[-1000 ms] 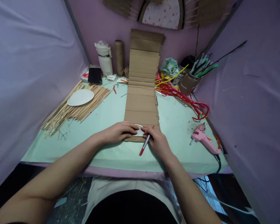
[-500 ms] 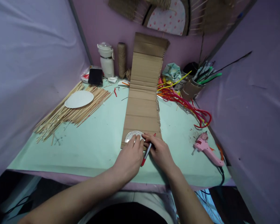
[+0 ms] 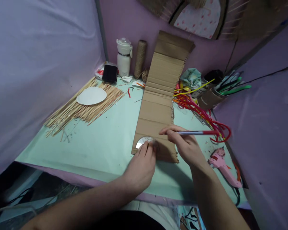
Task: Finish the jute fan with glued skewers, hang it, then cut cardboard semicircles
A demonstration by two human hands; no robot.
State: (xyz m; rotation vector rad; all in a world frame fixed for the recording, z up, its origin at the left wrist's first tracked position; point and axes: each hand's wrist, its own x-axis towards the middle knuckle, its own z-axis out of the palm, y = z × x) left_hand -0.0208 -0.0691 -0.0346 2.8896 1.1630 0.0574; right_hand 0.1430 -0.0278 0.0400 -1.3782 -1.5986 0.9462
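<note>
My left hand (image 3: 142,166) presses its fingertips onto a clear half-round protractor (image 3: 142,140) lying at the near end of a long cardboard strip (image 3: 153,110). Those fingers hide the protractor's lower right part. Raised over the strip's right edge, my right hand (image 3: 188,148) is closed around a red-and-silver pen (image 3: 196,132). The pen lies almost level, its red end pointing right; its left end is hidden at the fingers. The strip reaches back to the wall, where its far end bends upward.
Wooden sticks (image 3: 96,111) lie at left under a white oval disc (image 3: 91,95). A phone (image 3: 109,73), white bottle (image 3: 124,59) and twine spool (image 3: 140,59) stand behind. At right are red pipe cleaners (image 3: 194,107), a tool holder (image 3: 210,97) and a pink glue gun (image 3: 224,167).
My right hand has lifted away from the protractor to the right, swinging the pen from steep to nearly level. My left hand stays on the protractor. The whole view has shifted and tilted.
</note>
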